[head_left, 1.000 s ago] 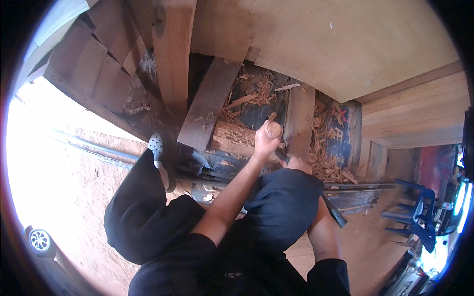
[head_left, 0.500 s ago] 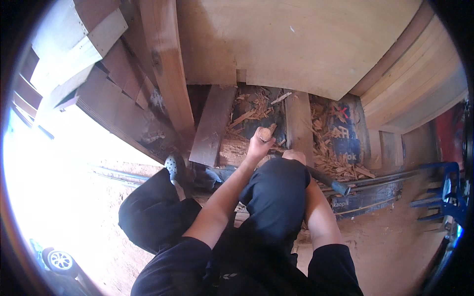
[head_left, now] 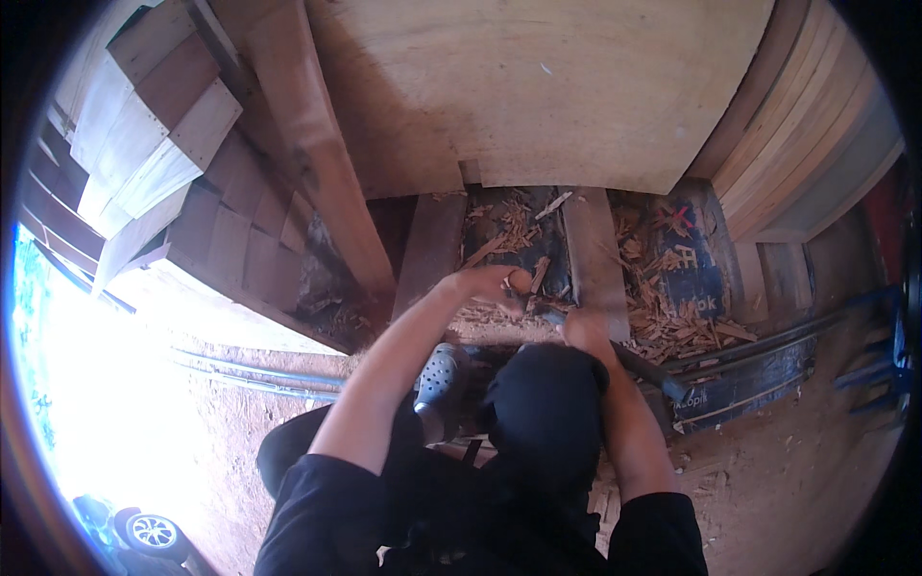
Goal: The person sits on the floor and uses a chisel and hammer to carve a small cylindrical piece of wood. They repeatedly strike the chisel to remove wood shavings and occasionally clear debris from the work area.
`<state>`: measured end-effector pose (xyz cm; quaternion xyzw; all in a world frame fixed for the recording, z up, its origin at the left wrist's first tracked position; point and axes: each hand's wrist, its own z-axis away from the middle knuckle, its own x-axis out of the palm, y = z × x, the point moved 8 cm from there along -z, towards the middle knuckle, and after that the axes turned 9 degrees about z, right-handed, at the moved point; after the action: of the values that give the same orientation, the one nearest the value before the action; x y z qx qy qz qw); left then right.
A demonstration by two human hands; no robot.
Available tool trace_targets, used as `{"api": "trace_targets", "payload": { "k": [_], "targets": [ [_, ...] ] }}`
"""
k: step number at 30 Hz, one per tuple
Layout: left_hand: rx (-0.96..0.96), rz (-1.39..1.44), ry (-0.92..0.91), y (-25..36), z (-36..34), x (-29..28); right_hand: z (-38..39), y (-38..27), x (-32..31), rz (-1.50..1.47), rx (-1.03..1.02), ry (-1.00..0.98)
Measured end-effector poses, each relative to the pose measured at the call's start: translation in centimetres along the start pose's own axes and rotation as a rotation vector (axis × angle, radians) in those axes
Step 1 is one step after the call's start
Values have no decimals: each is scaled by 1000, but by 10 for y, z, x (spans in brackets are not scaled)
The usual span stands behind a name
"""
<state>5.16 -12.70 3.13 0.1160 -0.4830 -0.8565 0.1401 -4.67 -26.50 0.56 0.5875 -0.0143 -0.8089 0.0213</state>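
Observation:
My left hand (head_left: 488,287) is closed around a short wooden piece (head_left: 520,280) with a round, pale end facing up. Its lower part is hidden behind the fingers. Close beside it, my right hand (head_left: 584,328) grips a dark, rod-like tool (head_left: 655,372) that slants past my wrist down to the right. A narrow part of that tool reaches toward the left hand; I cannot make out its head. Splintered wood chips (head_left: 514,230) lie just beyond both hands, on dark sheeting between two planks.
Two planks (head_left: 594,235) run away from me, with more chips (head_left: 672,322) right of them. A large plywood sheet (head_left: 538,96) stands behind. A timber post (head_left: 322,154) leans at left near stacked panels (head_left: 182,106). Metal rods (head_left: 759,336) lie right. My clog (head_left: 442,374) is below the hands.
The left forearm now reaches in more from the left, with the wrist bent and the wooden piece still held. My clogged foot and leg have shifted rightward. The right hand keeps its tool.

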Motion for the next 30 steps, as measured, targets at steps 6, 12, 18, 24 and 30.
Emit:
{"api": "trace_targets", "payload": {
  "k": [6,12,18,24,30],
  "targets": [
    [-36,-670,-135,39,50,-33,5,22,4,-142,209,-101],
    [190,-261,148,25,53,-36,10,16,0,-115,88,-133],
    [618,280,269,19,13,-4,11,16,-5,-90,191,-57],
    [562,398,581,10,-21,5,12,25,-12,-155,272,-118],
    [711,439,553,11,-11,-13,15,21,-25,-210,311,-144]
  ]
}}
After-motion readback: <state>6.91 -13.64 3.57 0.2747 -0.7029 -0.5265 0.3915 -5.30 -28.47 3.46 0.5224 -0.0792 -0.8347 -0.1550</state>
